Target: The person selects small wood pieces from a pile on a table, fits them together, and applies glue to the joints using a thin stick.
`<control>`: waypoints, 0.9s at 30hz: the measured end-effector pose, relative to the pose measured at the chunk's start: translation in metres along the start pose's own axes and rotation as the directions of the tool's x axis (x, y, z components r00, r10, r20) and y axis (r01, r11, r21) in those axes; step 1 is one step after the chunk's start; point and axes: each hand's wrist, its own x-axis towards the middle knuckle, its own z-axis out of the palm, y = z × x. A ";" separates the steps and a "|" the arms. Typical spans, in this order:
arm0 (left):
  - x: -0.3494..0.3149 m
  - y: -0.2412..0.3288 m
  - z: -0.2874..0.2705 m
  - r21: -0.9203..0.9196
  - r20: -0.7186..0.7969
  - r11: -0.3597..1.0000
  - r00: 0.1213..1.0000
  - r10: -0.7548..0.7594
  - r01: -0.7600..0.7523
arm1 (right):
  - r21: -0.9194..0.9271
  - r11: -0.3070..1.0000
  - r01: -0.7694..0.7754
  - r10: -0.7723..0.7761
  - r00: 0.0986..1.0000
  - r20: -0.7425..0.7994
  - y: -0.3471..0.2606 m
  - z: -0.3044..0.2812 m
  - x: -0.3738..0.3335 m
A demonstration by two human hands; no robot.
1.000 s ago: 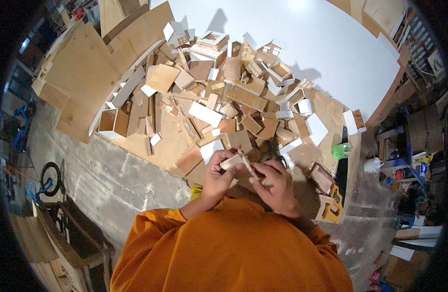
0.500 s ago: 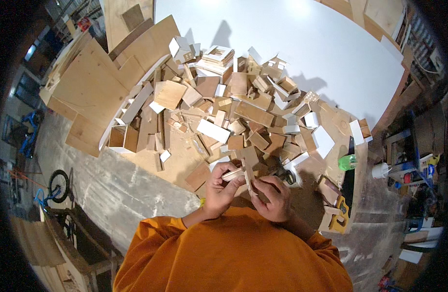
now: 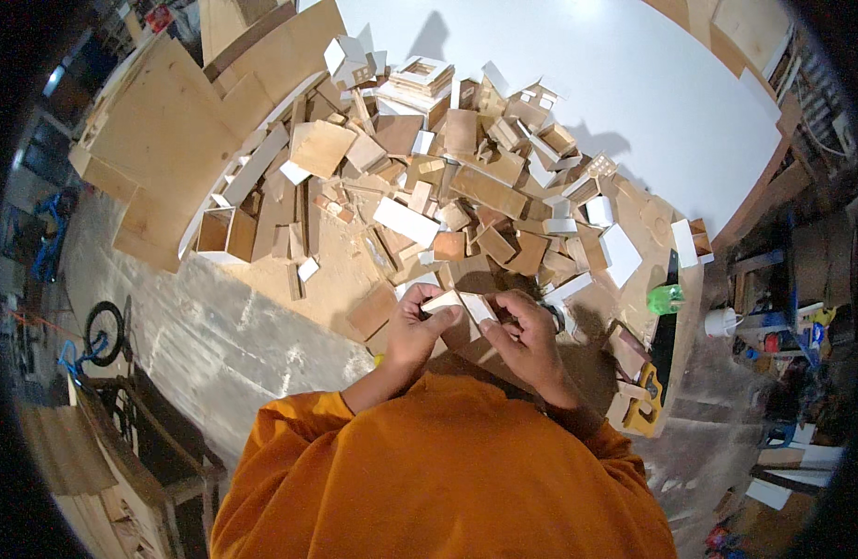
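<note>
Just in front of my chest, my left hand (image 3: 410, 337) is closed on a small wooden block with a pale face (image 3: 440, 302). Opposite it, my right hand (image 3: 531, 345) pinches a thin wooden panel with a white face (image 3: 476, 307). The two pieces meet at an angle between my fingertips; whether they are joined or only touching I cannot tell. Beyond my hands spreads a heap of wood offcuts, among them a white rectangular block (image 3: 406, 221) and a long brown block (image 3: 488, 190).
Little wooden house models (image 3: 348, 63) stand along the heap's far side, before a large white board (image 3: 653, 84). Large plywood sheets (image 3: 168, 121) lean at the left. To the right are a green bottle (image 3: 665, 299) and a yellow-handled saw (image 3: 645, 402).
Both hands have risen slightly away from my body. The panel in my right hand has turned from edge-on, so its white face now shows beside the block.
</note>
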 end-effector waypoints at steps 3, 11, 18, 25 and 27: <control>0.003 -0.008 -0.003 -0.019 -0.010 0.999 0.999 -0.046 0.046 | -0.027 0.999 0.020 -0.019 0.999 0.049 0.002 0.003 -0.001; -0.001 -0.012 -0.001 -0.042 -0.010 0.998 0.999 0.047 -0.047 | -0.160 0.981 0.106 -0.099 0.994 0.049 0.000 0.007 -0.001; -0.009 -0.005 0.002 -0.048 -0.018 0.999 1.000 0.000 -0.001 | -0.210 0.967 0.143 -0.131 0.989 0.071 0.003 0.013 -0.002; -0.028 0.027 0.010 -0.035 0.036 0.990 0.990 0.139 -0.137 | -0.178 0.963 0.204 -0.203 0.979 0.022 0.003 0.017 -0.007; -0.030 0.026 0.010 -0.033 0.051 0.984 0.983 0.174 -0.173 | -0.151 0.965 0.215 -0.217 0.976 0.001 0.001 0.019 -0.009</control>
